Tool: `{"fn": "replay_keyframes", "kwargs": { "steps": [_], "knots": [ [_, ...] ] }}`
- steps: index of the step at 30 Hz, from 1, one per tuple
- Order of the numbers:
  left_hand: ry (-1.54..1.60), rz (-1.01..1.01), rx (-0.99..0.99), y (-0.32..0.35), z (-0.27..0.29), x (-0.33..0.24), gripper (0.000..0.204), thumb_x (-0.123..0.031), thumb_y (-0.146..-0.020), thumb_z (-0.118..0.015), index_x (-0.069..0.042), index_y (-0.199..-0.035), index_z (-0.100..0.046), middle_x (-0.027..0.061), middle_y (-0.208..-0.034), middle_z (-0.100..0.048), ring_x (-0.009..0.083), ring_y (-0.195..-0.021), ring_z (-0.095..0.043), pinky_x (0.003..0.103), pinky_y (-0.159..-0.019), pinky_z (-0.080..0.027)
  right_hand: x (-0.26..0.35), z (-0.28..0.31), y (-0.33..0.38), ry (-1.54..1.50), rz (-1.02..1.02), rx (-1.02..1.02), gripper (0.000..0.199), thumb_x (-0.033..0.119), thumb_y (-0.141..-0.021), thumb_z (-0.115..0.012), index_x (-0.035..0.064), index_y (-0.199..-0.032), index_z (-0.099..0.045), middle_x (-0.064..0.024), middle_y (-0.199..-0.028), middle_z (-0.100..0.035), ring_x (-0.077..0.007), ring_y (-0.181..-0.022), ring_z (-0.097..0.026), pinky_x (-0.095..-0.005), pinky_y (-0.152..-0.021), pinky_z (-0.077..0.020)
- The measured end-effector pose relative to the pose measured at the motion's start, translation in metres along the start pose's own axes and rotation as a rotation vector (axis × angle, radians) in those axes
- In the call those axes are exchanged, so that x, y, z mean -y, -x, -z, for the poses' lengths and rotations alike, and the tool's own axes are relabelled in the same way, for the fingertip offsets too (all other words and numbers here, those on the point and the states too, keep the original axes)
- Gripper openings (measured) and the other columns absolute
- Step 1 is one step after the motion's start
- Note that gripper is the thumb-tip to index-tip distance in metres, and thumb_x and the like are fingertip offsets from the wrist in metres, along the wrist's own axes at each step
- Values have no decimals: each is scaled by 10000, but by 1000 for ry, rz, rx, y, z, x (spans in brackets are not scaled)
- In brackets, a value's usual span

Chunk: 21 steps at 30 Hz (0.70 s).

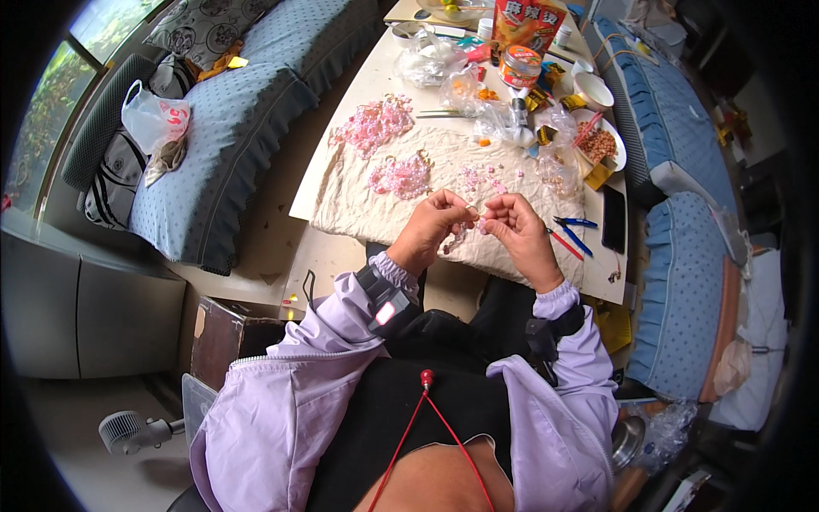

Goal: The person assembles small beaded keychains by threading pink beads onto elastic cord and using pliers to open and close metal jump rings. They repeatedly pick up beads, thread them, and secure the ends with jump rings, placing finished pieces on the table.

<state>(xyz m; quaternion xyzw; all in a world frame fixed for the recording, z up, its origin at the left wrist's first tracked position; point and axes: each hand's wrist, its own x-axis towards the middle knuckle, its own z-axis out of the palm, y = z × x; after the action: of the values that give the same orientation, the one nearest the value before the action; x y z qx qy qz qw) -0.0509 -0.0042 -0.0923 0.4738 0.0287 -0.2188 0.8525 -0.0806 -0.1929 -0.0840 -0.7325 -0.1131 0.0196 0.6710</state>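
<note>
My left hand (429,229) and my right hand (522,235) meet over the near edge of a cream cloth (345,198). Both pinch, thumb against finger, at a small strand of pink beads (454,242) that dangles below the fingertips. The exact part each hand grips is too small to make out. Loose pink beads (479,177) lie scattered just beyond my fingers. To their left are two heaps of pink beaded strands, a nearer heap (399,176) and a farther heap (374,126). Blue-handled pliers (575,234) and a red-handled tool (565,244) rest right of my right hand.
A black phone (613,219) lies at the table's right edge. Farther back stand a bowl of peanuts (597,145), a white bowl (594,90), a jar (519,66), a red food pouch (529,27) and clear plastic bags (428,61). Blue-covered sofas (230,128) flank the table.
</note>
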Motion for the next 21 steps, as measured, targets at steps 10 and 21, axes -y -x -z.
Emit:
{"fn": "replay_keyframes", "kwargs": {
  "steps": [10,21],
  "knots": [
    [-19,-8,-3,2,0,-1,160,28,-801,-700,-44,-859,-570,49,-787,-661,83,-603,-558,204,-544,-438,3,-1,1,-1,1,16,230,22,-928,-649,-8,-1130,-542,-32,-953,-616,-94,-872,-618,-235,-819,-519],
    [-8,-2,31,0,3,0,173,31,-793,-708,-44,-853,-564,46,-763,-646,87,-594,-555,207,-537,-436,2,1,0,-65,-35,20,234,41,-937,-648,-6,-1139,-540,-29,-950,-613,-87,-871,-617,-228,-811,-520]
  ]
}}
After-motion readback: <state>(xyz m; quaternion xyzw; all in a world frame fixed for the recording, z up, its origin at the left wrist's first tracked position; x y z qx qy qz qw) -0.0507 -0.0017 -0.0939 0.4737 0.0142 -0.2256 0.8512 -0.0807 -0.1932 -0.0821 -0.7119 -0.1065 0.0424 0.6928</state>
